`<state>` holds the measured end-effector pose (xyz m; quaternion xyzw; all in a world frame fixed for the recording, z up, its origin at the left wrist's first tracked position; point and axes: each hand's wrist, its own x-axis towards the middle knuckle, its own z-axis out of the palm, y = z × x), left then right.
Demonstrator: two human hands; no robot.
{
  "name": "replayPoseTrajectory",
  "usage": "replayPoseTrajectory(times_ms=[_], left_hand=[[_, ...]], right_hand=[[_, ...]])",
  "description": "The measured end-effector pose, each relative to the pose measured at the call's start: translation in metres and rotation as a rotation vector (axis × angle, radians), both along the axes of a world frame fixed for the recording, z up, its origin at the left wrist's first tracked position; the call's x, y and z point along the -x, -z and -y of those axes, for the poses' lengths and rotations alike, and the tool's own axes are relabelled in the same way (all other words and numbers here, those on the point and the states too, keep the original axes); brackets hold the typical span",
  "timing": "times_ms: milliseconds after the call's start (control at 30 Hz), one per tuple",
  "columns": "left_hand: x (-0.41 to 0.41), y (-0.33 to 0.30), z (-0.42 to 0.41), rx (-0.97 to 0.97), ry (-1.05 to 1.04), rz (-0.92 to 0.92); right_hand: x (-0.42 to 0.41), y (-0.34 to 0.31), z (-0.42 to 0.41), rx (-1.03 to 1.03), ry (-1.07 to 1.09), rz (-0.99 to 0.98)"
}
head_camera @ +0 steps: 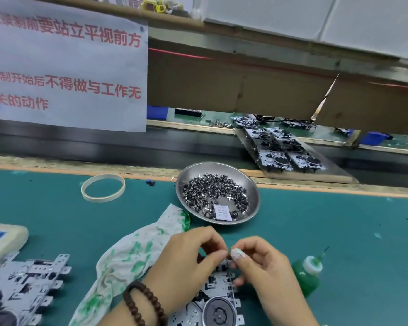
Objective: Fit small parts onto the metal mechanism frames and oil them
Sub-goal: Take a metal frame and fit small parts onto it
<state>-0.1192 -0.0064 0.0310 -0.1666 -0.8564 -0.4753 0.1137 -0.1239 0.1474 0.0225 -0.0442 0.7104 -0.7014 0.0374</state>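
Observation:
A metal mechanism frame (pixel 218 300) with a round black flywheel lies on the green mat at the bottom centre. My left hand (pixel 189 260) and my right hand (pixel 264 267) meet fingertip to fingertip just above its far edge, both with curled fingers. Something very small sits between the fingertips; which hand pinches it I cannot tell. A steel bowl (pixel 250 184) of small dark parts stands behind the hands. A green oil bottle (pixel 307 276) with a white cap and needle tip lies right of my right hand.
A green-stained white rag (pixel 132 255) lies left of my left hand. More metal frames (pixel 21 288) are stacked at the lower left, beside a beige tray (pixel 7 241). A tape ring (pixel 103 187) lies at the back. A board of assembled mechanisms (pixel 283 149) sits beyond the bench edge.

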Motion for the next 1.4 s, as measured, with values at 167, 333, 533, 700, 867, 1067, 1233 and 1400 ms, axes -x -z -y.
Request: replayPoseTrajectory(times_ms=[167,333,533,700,867,1067,1233,1400], left_hand=[[0.001,0.003,-0.002,-0.074,-0.051,0.069],[0.0,0.003,-0.001,-0.177,-0.054,0.181],[0.0,0.003,-0.002,-0.013,-0.045,0.064],[0.005,0.007,0.005,0.142,-0.066,0.004],[0.006,0.015,0.002,0.201,-0.03,0.029],[0.007,0.018,0.001,0.184,-0.026,0.034],[0.007,0.018,0.002,0.197,-0.022,0.044],[0.008,0.019,0.003,0.208,-0.018,0.055]], right_hand=[[-0.003,0.001,0.0,0.001,-0.005,-0.037],[-0.007,0.0,-0.001,-0.204,0.005,-0.248],[-0.005,0.002,-0.003,-0.24,-0.004,-0.206],[-0.002,0.007,-0.005,-0.28,-0.026,-0.056],[-0.004,0.011,-0.003,-0.266,-0.032,0.032],[-0.005,0.011,-0.003,-0.216,-0.03,0.059],[-0.005,0.01,-0.002,-0.208,-0.053,0.047],[-0.005,0.011,-0.001,-0.228,-0.071,0.017]])
